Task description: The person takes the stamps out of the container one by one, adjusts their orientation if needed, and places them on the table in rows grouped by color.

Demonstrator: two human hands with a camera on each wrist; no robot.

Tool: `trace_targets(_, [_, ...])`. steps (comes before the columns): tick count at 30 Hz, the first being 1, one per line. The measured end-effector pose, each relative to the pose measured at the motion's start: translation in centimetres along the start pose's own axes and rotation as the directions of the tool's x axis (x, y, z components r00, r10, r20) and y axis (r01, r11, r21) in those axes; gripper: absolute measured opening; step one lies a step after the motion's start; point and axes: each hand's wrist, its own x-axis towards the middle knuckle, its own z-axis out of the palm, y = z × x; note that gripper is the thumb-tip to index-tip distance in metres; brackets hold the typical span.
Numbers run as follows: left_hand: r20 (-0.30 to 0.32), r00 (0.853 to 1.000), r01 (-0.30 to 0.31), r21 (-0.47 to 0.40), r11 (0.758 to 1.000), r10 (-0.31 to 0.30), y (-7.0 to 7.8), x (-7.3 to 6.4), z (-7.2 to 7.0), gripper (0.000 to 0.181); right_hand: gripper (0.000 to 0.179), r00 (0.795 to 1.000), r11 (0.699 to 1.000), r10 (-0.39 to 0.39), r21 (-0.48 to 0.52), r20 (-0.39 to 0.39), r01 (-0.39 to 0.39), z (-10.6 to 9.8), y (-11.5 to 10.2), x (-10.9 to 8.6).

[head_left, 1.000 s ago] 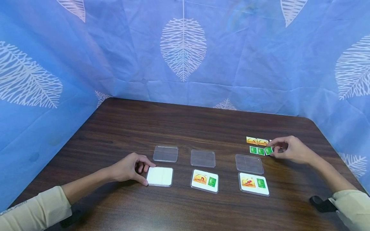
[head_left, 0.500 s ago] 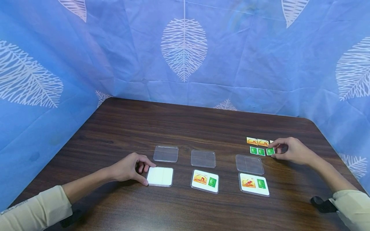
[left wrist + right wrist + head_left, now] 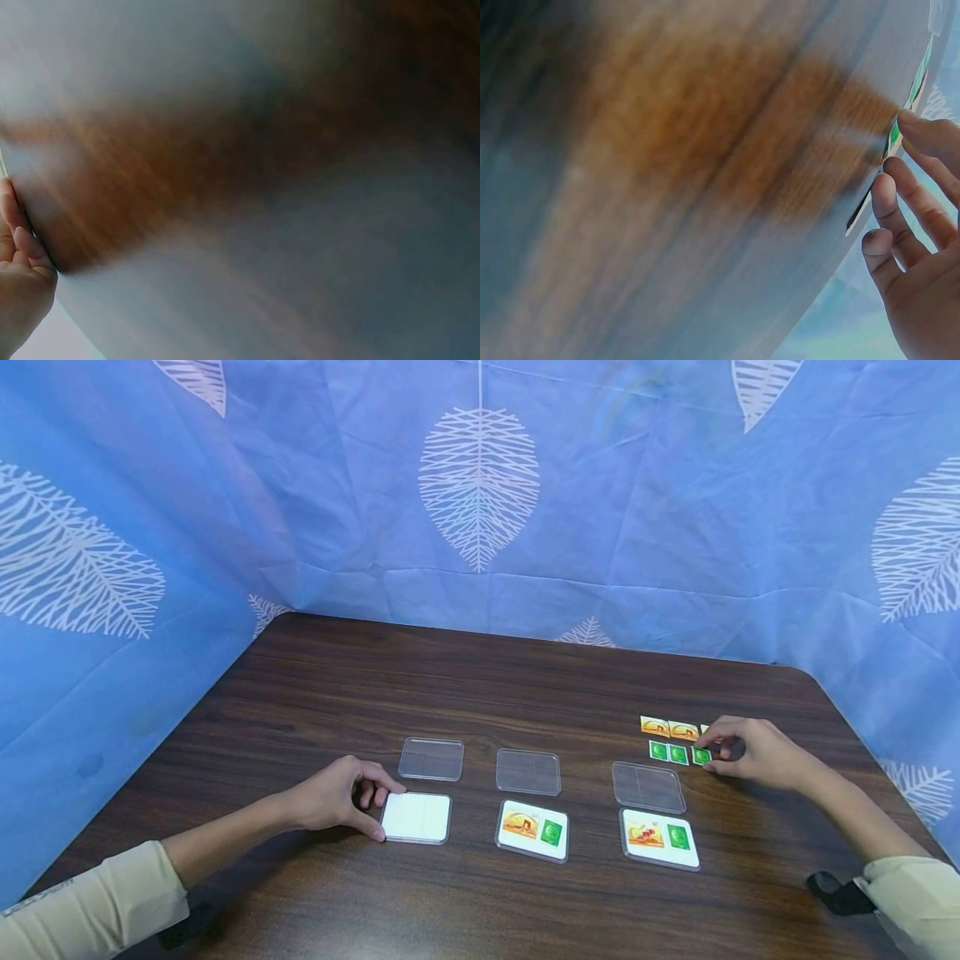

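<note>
Head view: left hand (image 3: 337,795) holds the left edge of a white card (image 3: 416,817) in its clear case, the grip spread between thumb and forefinger at two corners. Right hand (image 3: 757,756) has a narrow grip, thumb and forefinger pinching a green stamp (image 3: 701,756) at the right end of the green row, on the worktop (image 3: 450,902) (small gap to the two other green stamps (image 3: 659,751)). Behind them runs a row of orange stamps (image 3: 683,732), right end partly hidden by the hand. Right of the white card lie two filled cases (image 3: 531,832), each with one orange and one green stamp. Three clear lids (image 3: 528,772) lie behind the cases. Left wrist view: mostly blurred wood.
</note>
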Motion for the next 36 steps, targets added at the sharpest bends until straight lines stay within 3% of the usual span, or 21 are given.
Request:
trace_targets(8, [0.005, 1.0, -0.007, 0.001, 1.0, 0.007, 0.3, 0.0, -0.1, 0.051, 0.027, 1.0, 1.0, 0.0, 0.003, 0.003, 0.0, 0.0, -0.2, -0.1])
trace_targets(17, [0.006, 1.0, -0.012, 0.016, 1.0, 0.012, 0.4, 0.0, 0.0, 0.051, 0.028, 0.998, 0.998, 0.061, 0.008, 0.029, -0.061, -0.1, -0.6, 0.1])
trace_targets(25, [0.035, 0.999, -0.008, 0.018, 1.0, 0.007, 0.6, 0.2, -0.4, 0.057, 0.029, 0.999, 1.0, 0.013, -0.019, -0.05, -0.014, -0.3, -0.8, -0.1])
trace_targets(31, [-0.021, 0.999, -0.045, 0.159, 0.986, 0.049, 1.7, 1.3, -0.7, 0.054, 0.024, 0.995, 0.998, 0.008, -0.062, -0.101, -0.014, -0.6, -2.3, 0.3])
trace_targets(36, [-0.033, 0.995, -0.084, 0.235, 0.968, 0.094, 3.6, 3.3, 0.6, 0.049, 0.024, 0.987, 1.0, 0.007, -0.028, -0.161, -0.012, -0.6, -4.7, 0.9])
